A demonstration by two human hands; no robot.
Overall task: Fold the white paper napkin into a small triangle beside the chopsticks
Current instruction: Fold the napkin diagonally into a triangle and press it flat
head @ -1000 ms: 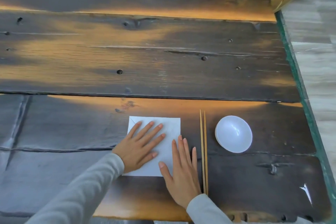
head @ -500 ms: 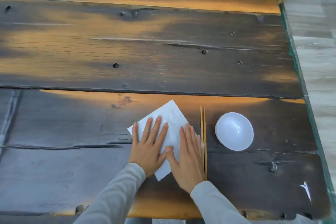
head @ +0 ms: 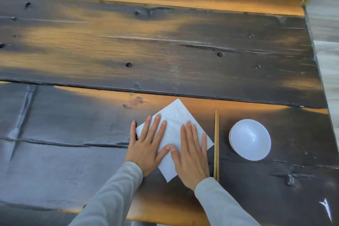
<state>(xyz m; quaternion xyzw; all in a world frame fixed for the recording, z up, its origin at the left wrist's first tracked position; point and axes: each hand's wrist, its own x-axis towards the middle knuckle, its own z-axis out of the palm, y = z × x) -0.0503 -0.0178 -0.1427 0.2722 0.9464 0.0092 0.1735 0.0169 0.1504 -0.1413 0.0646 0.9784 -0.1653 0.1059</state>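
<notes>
The white paper napkin [head: 173, 123] lies flat as a diamond on the dark wooden plank table [head: 165, 51], its right corner just beside the pair of wooden chopsticks [head: 216, 145]. The left hand [head: 146, 145] and right hand [head: 192, 154] press it flat, fingers extended and slightly spread, pinching nothing. The paper is judged light, limp and easily torn; take hold at one free corner.

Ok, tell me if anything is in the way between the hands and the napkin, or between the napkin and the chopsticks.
Nothing visible. The left hand and right hand lie flat on the napkin, which sits just left of the chopsticks. The white bowl is on their far side.
</notes>
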